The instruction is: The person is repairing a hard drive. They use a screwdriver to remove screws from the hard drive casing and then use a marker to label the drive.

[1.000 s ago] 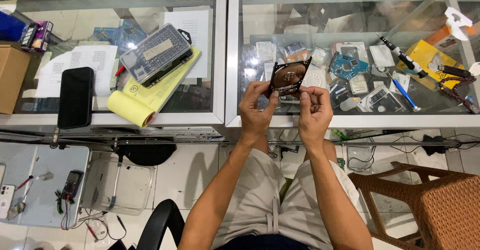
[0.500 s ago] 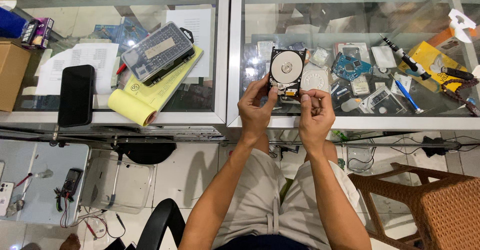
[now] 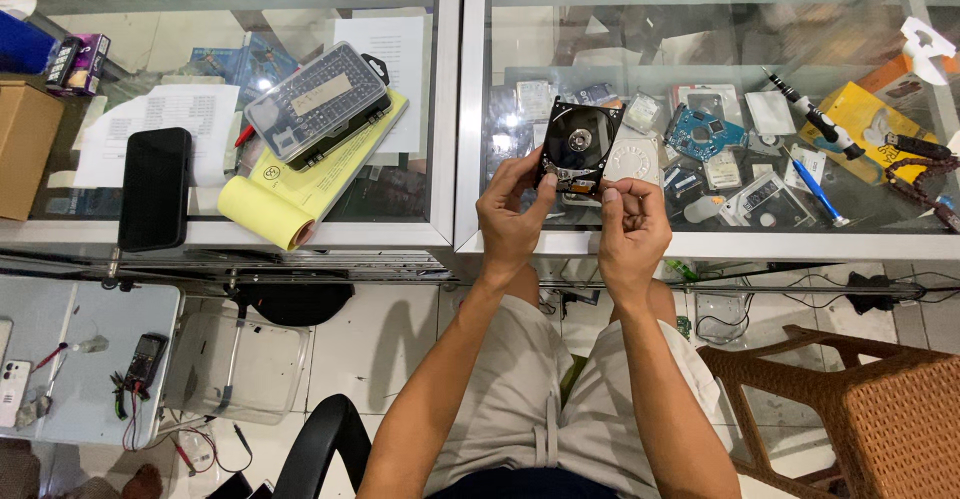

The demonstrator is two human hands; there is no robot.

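Your left hand (image 3: 515, 214) and right hand (image 3: 632, 227) both grip the opened black hard drive with its shiny platter (image 3: 578, 145). It is held above the glass display counter (image 3: 700, 244), right of the yellow notepad (image 3: 310, 184).

An electronics repair shop is showing here: a glass display worktop (image 3: 455, 109) holding circuit boards (image 3: 705, 131), a screwdriver-bit case (image 3: 316, 105) lying on top.

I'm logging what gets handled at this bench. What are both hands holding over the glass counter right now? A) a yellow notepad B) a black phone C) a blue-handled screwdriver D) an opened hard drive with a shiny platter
D: the left hand and right hand pinch the lower edge of an opened hard drive, its round shiny platter facing the camera; the black phone lies untouched on the counter.
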